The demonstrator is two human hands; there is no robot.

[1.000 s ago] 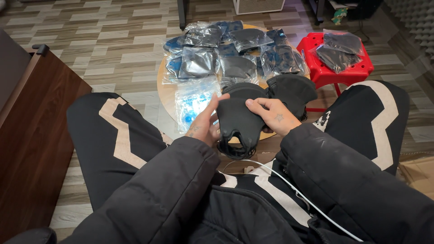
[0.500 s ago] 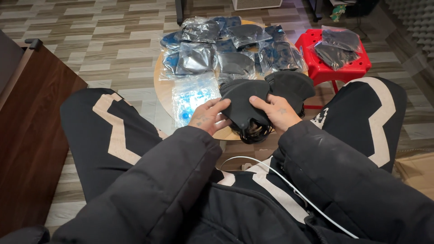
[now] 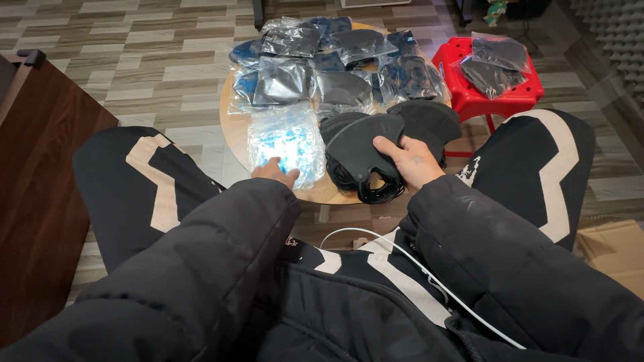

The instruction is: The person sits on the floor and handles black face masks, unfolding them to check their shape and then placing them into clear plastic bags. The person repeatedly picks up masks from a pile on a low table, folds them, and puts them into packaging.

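- Right hand (image 3: 409, 161) grips a stack of black masks (image 3: 359, 147), thumb on top and fingers underneath, over the near right edge of the round table (image 3: 235, 141); the ear loops hang down below the stack.
- Left hand (image 3: 275, 172) rests on the near edge of a clear bag (image 3: 285, 137) with blue print, lying flat on the near left part of the table; the sleeve hides most of the hand, so I cannot tell how the fingers are set or whether they pinch the bag.
- More loose masks (image 3: 429, 121) lie just right of the held stack, touching it.
- Bagged masks (image 3: 335, 60) in a pile cover the far half of the table, overlapping one another.
- On the right, a red stool (image 3: 483, 100) carries two more filled bags (image 3: 496, 57).
- Judging from how things lie, many packs look finished, while the held stack is not yet in a bag and the second loose heap remains; the clear bag under the left hand looks flat and empty.
- A dark wooden cabinet (image 3: 40, 174) stands at the left, a cardboard box (image 3: 614, 248) at the near right on the tiled floor (image 3: 134, 60).
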